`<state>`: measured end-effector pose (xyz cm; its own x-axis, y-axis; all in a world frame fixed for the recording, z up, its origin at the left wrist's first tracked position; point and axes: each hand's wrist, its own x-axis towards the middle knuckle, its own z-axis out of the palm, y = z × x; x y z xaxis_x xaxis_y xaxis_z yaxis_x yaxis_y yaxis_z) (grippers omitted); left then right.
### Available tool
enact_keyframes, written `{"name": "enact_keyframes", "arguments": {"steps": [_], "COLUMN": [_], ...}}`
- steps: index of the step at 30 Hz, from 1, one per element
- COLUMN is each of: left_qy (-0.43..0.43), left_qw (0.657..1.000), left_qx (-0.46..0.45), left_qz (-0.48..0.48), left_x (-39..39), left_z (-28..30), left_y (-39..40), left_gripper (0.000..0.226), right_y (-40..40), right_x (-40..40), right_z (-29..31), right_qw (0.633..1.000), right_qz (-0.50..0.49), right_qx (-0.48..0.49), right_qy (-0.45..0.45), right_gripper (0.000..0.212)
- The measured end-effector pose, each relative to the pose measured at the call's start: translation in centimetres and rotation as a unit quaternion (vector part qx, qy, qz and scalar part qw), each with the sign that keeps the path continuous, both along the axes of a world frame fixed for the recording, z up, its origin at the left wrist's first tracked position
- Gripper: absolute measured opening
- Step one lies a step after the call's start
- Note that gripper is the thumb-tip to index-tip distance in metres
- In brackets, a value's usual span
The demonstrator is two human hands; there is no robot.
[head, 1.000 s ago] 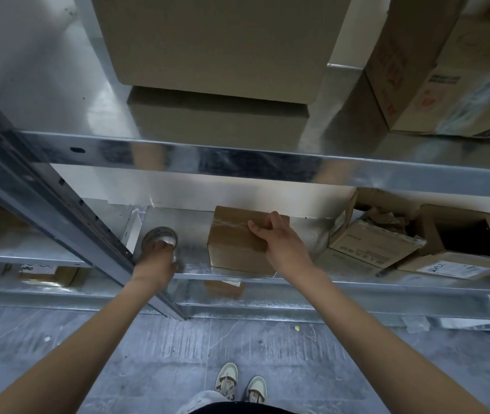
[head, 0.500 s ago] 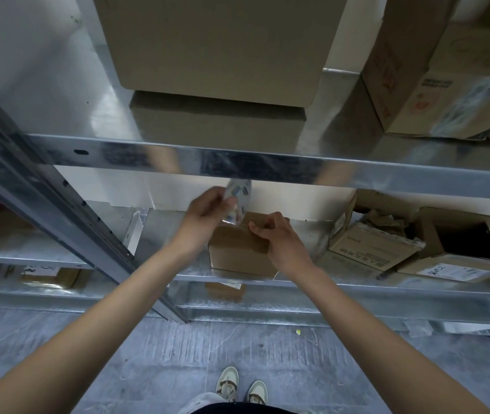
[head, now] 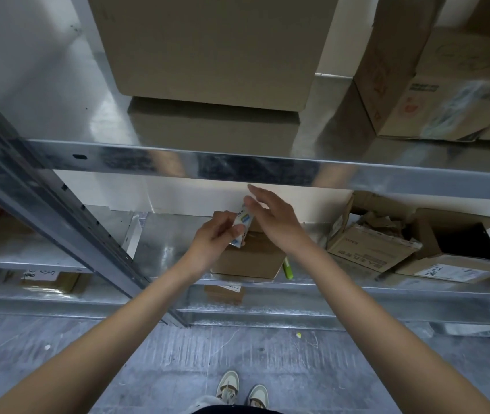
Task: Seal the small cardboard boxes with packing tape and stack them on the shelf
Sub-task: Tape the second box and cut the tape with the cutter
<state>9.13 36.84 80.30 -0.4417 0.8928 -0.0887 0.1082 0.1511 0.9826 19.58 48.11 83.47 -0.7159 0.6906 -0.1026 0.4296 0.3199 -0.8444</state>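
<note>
A small brown cardboard box [head: 249, 261] sits on the middle metal shelf [head: 163, 246], near its front edge. My left hand [head: 212, 243] hovers over the box's left top and grips a small white and blue packet [head: 243, 225], held upright. My right hand [head: 273, 222] is lifted above the box with fingers straight, and its fingertips are at the packet's upper end. No tape roll is in view.
A green marker [head: 288, 268] lies right of the small box. Opened cardboard boxes [head: 372, 246] crowd the shelf's right side. Large boxes [head: 214, 46] stand on the upper shelf, whose beam [head: 237, 165] is just above my hands. A slanted steel upright [head: 58, 222] is left.
My left hand left the tape roll at the shelf's left and came over the box holding the packet. My right hand lifted off the box top and rose to the packet.
</note>
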Motion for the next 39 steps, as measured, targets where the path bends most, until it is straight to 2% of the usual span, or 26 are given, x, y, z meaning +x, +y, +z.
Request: {"name": "enact_keyframes", "arguments": {"steps": [3, 6, 10, 13, 14, 16, 20, 23, 25, 28, 30, 32, 34, 39], "left_qy": [0.012, 0.005, 0.145, 0.213, 0.267, 0.361, 0.352, 0.390, 0.386, 0.396, 0.389, 0.350, 0.316, 0.310], "left_qw": [1.000, 1.000, 0.989, 0.973, 0.958, 0.928, 0.930, 0.912, 0.913, 0.909, 0.913, 0.931, 0.941, 0.937], "left_qx": [0.007, 0.016, 0.026, -0.053, -0.069, -0.057, -0.037, -0.016, -0.028, -0.031, -0.031, -0.054, -0.094, -0.126], "left_qz": [-0.008, -0.009, -0.014, -0.074, -0.079, -0.068, -0.099, -0.125, -0.128, -0.127, -0.121, -0.092, -0.076, -0.100], "left_x": [-0.2, -0.4, -0.7, -0.2, 0.0, 0.1, 0.0, 0.2, 0.1, 0.0, -0.1, -0.1, -0.3, -0.8], "left_z": [-0.3, -0.9, -2.5, -3.3, -3.4, -3.4, -3.3, -3.7, -3.7, -3.7, -3.6, -3.5, -3.5, -3.9], "left_y": [-0.1, 0.0, 0.3, 0.5, 0.6, 0.8, 0.4, 0.0, 0.2, 0.2, 0.2, 0.4, 0.5, 0.4], "left_gripper": [0.012, 0.010, 0.010, 0.056, 0.063, 0.065, 0.048, 0.048, 0.047, 0.057, 0.058, 0.054, 0.055, 0.071], "right_y": [-0.7, -0.9, -0.9, -0.4, -0.2, 0.4, 1.1, 1.1, 1.0, 1.1, 1.2, 1.2, 1.0, 0.7], "right_x": [-0.6, -0.5, 0.0, 0.8, 1.1, 1.6, 1.7, 1.7, 2.1, 2.7, 2.9, 2.8, 2.6, 1.9], "right_z": [-0.1, -0.4, -0.7, -0.8, -0.7, -0.8, -0.4, -0.7, -0.9, -1.7, -2.0, -1.9, -1.7, -1.4], "right_qw": [0.995, 0.997, 1.000, 0.998, 0.997, 0.994, 0.986, 0.975, 0.982, 0.995, 0.995, 0.988, 0.977, 0.942], "right_qz": [0.063, 0.042, 0.023, -0.017, -0.026, -0.043, -0.077, -0.074, -0.072, -0.068, -0.089, -0.114, -0.128, -0.107], "right_qx": [0.039, 0.039, 0.010, -0.052, -0.064, -0.088, -0.148, -0.204, -0.173, -0.067, -0.046, -0.082, -0.138, -0.314], "right_qy": [-0.072, -0.048, -0.015, 0.036, 0.044, 0.057, 0.008, -0.039, -0.034, 0.003, 0.030, 0.071, 0.100, 0.038], "right_gripper": [0.056, 0.052, 0.051, 0.048, 0.047, 0.044, 0.026, 0.034, 0.034, 0.031, 0.024, 0.015, 0.015, 0.040]}}
